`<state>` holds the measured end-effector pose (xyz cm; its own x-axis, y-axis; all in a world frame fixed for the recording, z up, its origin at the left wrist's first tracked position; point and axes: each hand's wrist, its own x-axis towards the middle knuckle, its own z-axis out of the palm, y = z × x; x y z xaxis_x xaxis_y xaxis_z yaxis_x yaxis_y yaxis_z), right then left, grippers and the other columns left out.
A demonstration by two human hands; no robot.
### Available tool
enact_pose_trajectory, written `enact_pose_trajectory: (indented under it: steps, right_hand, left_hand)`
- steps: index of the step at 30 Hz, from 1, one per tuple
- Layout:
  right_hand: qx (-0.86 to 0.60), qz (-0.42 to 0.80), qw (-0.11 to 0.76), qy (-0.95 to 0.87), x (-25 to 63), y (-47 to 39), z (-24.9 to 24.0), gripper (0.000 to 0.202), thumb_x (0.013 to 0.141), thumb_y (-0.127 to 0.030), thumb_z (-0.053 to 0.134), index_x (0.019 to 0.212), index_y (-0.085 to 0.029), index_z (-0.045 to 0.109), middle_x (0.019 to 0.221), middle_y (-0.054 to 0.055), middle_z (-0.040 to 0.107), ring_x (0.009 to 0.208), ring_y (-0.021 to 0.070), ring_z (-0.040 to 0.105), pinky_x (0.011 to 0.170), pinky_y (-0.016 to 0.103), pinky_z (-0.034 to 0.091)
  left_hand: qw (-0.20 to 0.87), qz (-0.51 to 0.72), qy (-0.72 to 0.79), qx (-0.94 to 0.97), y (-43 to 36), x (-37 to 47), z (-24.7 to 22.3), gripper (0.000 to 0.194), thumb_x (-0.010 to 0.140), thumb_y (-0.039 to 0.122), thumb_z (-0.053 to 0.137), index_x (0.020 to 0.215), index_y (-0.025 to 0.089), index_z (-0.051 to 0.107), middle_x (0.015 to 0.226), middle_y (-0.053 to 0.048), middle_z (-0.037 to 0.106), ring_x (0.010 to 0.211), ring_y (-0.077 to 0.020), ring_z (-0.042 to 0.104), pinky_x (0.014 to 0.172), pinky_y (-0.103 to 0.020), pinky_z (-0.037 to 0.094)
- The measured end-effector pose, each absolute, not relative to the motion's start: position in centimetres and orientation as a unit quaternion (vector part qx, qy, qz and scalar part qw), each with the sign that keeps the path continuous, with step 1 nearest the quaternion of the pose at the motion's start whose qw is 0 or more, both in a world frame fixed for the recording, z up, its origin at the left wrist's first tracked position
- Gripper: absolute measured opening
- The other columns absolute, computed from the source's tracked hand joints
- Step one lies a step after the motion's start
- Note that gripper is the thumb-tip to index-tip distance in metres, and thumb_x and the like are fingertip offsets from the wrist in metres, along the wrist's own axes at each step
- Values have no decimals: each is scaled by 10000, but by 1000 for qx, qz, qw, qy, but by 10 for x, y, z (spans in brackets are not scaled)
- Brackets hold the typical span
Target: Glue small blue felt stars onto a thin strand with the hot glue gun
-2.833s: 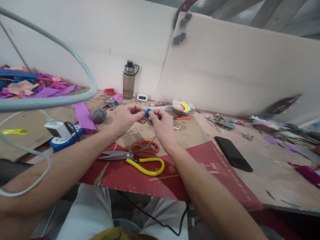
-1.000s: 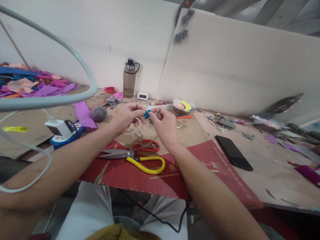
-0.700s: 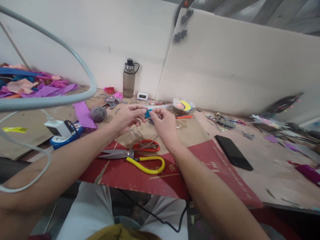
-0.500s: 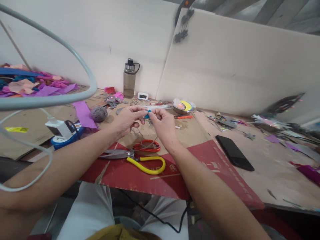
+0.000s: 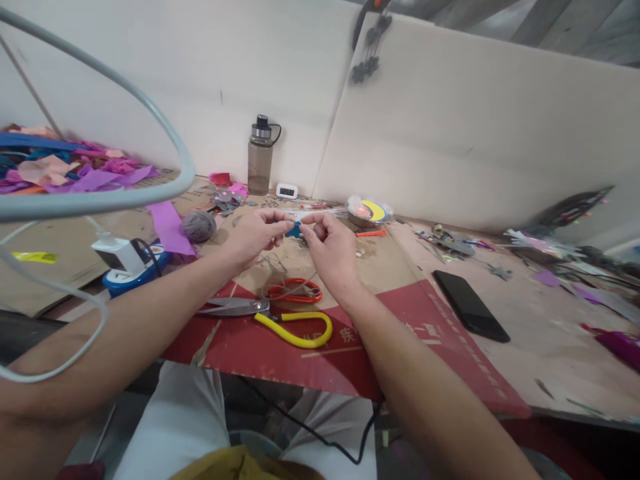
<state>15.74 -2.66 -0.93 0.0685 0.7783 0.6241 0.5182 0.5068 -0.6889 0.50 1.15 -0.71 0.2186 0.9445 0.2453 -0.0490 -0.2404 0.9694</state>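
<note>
A small blue piece (image 5: 294, 231), perhaps felt or cloth, is held between my two hands above the table; its exact shape is partly covered by fingers. My left hand (image 5: 257, 237) pinches its left side between thumb and forefinger. On the other side, my right hand (image 5: 330, 247) pinches it the same way. Thin grey yarn (image 5: 273, 263) trails on the cardboard below the hands. Closer to me lie scissors with yellow handles (image 5: 305, 331) and a pair with red handles (image 5: 300, 291). Left of my left hand sits a ball of grey yarn (image 5: 199, 227).
A water bottle (image 5: 260, 160) and a small digital clock (image 5: 287, 191) stand by the back wall. A metal bowl (image 5: 364, 219) is behind my right hand. At right lies a black phone (image 5: 470, 305). A power strip (image 5: 135, 270) and colourful scraps (image 5: 75, 167) occupy the left.
My fingers have shifted slightly on the blue piece, and its lower part now shows more. Both hands stay in nearly the same place.
</note>
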Motion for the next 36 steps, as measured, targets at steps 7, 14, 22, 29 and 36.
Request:
enact_pose_trajectory:
  steps: [7, 14, 22, 29, 36]
  right_hand:
    - [-483, 99, 543, -680, 159, -24, -10, 149, 830, -289, 579, 866, -187, 681, 612, -34, 460, 605, 125, 402, 624, 270, 325]
    - [-480, 81, 537, -689, 160, -23, -12, 151, 839, -293, 574, 826, -178, 670, 651, -12, 534, 625, 128, 443, 637, 273, 342]
    - [-492, 26, 493, -717, 159, -25, -10, 149, 876, -275, 527, 836, -175, 630, 730, 22, 601, 687, 151, 498, 675, 284, 359]
    - [-494, 1, 452, -743, 161, -24, -10, 138, 892, -266, 491, 839, -183, 589, 804, 47, 624, 730, 169, 517, 691, 291, 356]
    - [-512, 7, 394, -763, 163, -23, -9, 156, 914, -268, 459, 825, -187, 559, 804, 54, 614, 740, 184, 517, 672, 298, 326]
  left_hand:
    - [450, 484, 376, 650, 11, 3, -7, 146, 708, 312, 698, 736, 172, 670, 483, 46, 459, 415, -56, 338, 415, -201, 203]
    - [427, 463, 382, 676, 13, 1, -8, 164, 729, 324, 679, 768, 165, 674, 496, 43, 456, 429, -58, 338, 422, -203, 213]
    - [413, 438, 383, 700, 16, -1, -8, 180, 739, 320, 638, 782, 145, 647, 503, 58, 446, 424, -52, 337, 418, -197, 219]
    - [393, 414, 409, 712, 16, -3, -9, 207, 746, 342, 636, 791, 141, 661, 493, 47, 469, 418, -56, 350, 422, -205, 234]
    - [435, 379, 395, 715, 18, -5, -5, 163, 746, 291, 644, 802, 139, 669, 465, 59, 446, 398, -44, 312, 412, -198, 204]
